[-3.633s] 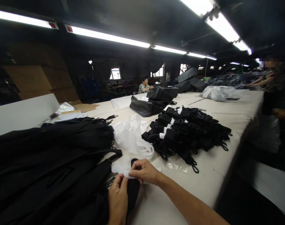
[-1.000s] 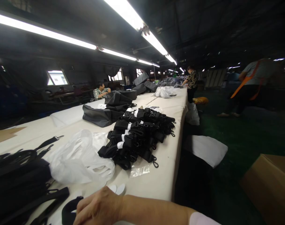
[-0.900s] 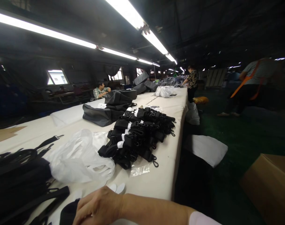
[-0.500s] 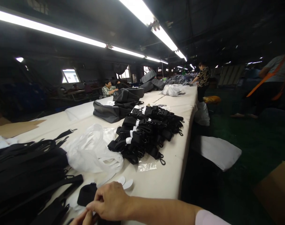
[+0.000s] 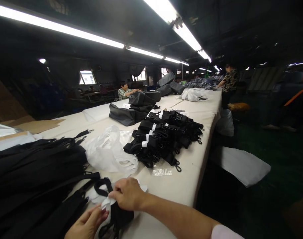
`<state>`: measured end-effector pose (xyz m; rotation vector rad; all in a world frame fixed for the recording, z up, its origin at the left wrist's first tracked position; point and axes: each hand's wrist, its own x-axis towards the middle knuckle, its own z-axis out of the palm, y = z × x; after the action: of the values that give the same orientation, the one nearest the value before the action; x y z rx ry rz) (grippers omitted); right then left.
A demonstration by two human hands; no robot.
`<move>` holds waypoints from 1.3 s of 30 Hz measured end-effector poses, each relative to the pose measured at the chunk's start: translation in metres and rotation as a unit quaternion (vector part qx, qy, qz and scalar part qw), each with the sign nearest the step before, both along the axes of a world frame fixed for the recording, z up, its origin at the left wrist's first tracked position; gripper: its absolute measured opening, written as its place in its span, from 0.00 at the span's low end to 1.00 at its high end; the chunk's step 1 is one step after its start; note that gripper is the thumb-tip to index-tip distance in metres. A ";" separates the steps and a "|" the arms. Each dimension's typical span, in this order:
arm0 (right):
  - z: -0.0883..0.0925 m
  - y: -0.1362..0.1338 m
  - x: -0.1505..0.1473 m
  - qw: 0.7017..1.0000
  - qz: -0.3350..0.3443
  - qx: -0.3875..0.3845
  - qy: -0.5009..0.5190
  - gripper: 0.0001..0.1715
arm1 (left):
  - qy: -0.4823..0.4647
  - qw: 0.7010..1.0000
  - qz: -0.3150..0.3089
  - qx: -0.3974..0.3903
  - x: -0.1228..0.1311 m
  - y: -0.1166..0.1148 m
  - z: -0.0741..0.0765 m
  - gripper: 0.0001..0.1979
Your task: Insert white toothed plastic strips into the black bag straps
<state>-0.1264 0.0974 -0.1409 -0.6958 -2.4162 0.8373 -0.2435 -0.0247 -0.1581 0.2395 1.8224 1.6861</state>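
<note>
Close to the table's near edge, my right hand (image 5: 128, 194) is closed on a folded black strap (image 5: 121, 216), whose loop rises behind the fingers. A white paper strip (image 5: 107, 201) lies against the strap. My left hand (image 5: 88, 221) pinches the strip's near end between thumb and fingertips. Part of the strap is hidden under my right hand. White paper pieces (image 5: 143, 188) lie just beyond that hand. Ahead is a pile of bundled black straps (image 5: 166, 136) with white bands and black hooks.
Black bags with straps (image 5: 32, 179) cover the left side. A crumpled white plastic bag (image 5: 109, 149) and a small clear packet (image 5: 162, 171) lie on the cream table (image 5: 183, 181). Grey bags (image 5: 127, 114) sit farther back. Co-workers stand beyond; the table's edge runs along the right.
The black strap has been raised and turned, so its loop and the white strip now show between my hands. My left hand has come further into view. The camera has turned slightly left.
</note>
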 end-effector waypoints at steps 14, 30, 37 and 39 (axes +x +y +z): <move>-0.019 -0.005 -0.011 0.984 0.073 -0.116 0.111 0.17 | 0.211 0.976 0.005 0.054 0.035 0.002 0.000 0.14; -0.004 -0.014 -0.002 0.973 0.002 -0.125 0.193 0.16 | 0.208 0.961 0.040 0.176 0.038 -0.002 0.003 0.13; -0.012 -0.005 -0.007 0.943 0.056 -0.300 0.133 0.27 | 0.182 0.972 0.101 0.111 0.034 -0.001 0.011 0.19; -0.009 -0.010 -0.005 0.943 0.110 -0.281 0.138 0.25 | 0.246 0.961 0.111 0.055 0.035 -0.006 0.021 0.17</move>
<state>-0.1314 0.0878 -0.1503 -0.4603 -2.0246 1.6363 -0.2085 -0.0302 -0.1375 0.5626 2.1778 2.0218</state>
